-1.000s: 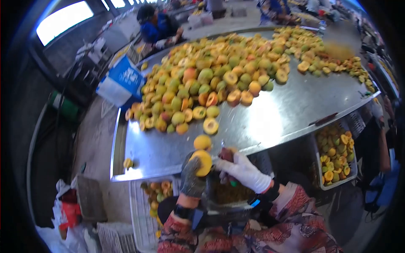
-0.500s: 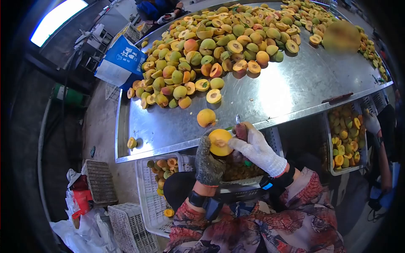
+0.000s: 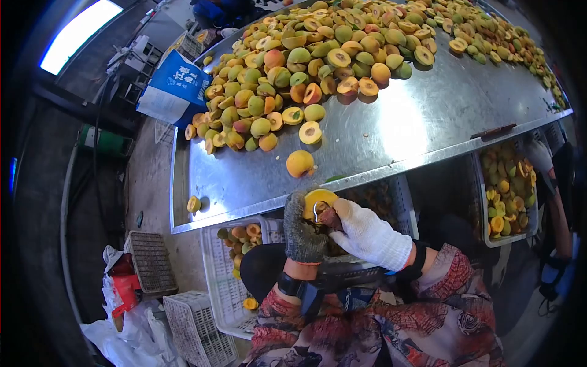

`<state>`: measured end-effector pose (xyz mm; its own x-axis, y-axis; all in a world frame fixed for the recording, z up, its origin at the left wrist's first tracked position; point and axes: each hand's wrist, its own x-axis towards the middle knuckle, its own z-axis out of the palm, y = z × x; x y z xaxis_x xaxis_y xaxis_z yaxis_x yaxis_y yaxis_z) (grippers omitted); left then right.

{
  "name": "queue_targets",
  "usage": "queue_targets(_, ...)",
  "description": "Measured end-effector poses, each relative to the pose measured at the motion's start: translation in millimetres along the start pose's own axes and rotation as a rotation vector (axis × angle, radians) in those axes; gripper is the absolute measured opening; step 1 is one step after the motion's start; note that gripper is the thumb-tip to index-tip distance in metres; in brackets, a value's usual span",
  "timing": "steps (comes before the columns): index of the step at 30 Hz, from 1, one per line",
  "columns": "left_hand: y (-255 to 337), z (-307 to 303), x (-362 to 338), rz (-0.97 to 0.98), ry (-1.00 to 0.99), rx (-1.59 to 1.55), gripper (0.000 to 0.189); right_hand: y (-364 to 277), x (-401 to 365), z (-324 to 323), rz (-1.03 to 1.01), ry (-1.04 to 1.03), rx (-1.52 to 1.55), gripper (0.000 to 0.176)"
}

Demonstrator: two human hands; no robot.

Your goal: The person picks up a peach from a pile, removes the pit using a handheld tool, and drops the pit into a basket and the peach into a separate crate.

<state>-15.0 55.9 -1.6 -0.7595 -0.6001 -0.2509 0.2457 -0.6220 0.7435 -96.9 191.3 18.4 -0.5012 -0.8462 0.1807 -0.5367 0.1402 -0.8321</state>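
**One fruit in hand, big pile left**

The left hand (image 3: 302, 229) grips a yellow fruit (image 3: 320, 197) just below the desk (image 3: 428, 122) edge. The right hand (image 3: 367, 235) is closed on a loop tool (image 3: 315, 211) set into the fruit. Likely mid-pitting, but no pit is visible. The pile (image 3: 318, 55) on the desk is large and mixes whole fruit and halves. The crate (image 3: 227, 287) below is only partly filled, so most of the work looks left.

Left grip (image 3: 304, 229) dark-gloved, fingers curled, right grip (image 3: 367, 235) white-gloved, clenched against it, both forearms bent inward
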Motion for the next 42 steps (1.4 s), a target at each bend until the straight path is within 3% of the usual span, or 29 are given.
queue_targets(4,5,4,-1,-0.042,-0.002,-0.215,0.041,2,1,-4,0.043,-0.045,0.052,0.038)
queue_targets(7,0,7,-5,-0.017,-0.118,-0.257,0.046,0,-1,-4,0.069,-0.056,-0.007,0.038)
queue_targets(11,-2,13,-10,0.008,-0.074,-0.243,0.044,3,-2,-2,0.05,-0.03,0.026,0.04)
queue_targets(14,-4,18,-13,0.075,-0.082,-0.148,0.046,7,-4,3,-0.038,0.071,0.004,0.035)
queue_targets(19,-9,15,-21,0.173,-0.064,-0.052,0.046,7,-7,7,0.069,-0.078,0.051,0.041)
queue_targets(26,-12,8,-29,0.223,-0.091,0.068,0.045,12,-10,18,0.038,-0.094,0.174,0.036)
queue_targets(28,-12,12,-31,0.331,-0.024,0.247,0.044,5,-8,11,0.049,-0.125,0.205,0.034)
queue_targets(31,-8,16,-34,0.343,-0.007,0.376,0.046,6,-9,13,0.002,-0.111,0.34,0.033)
queue_targets(42,-8,3,-36,0.445,-0.008,0.606,0.045,0,-18,15,0.127,-0.245,0.496,0.035)
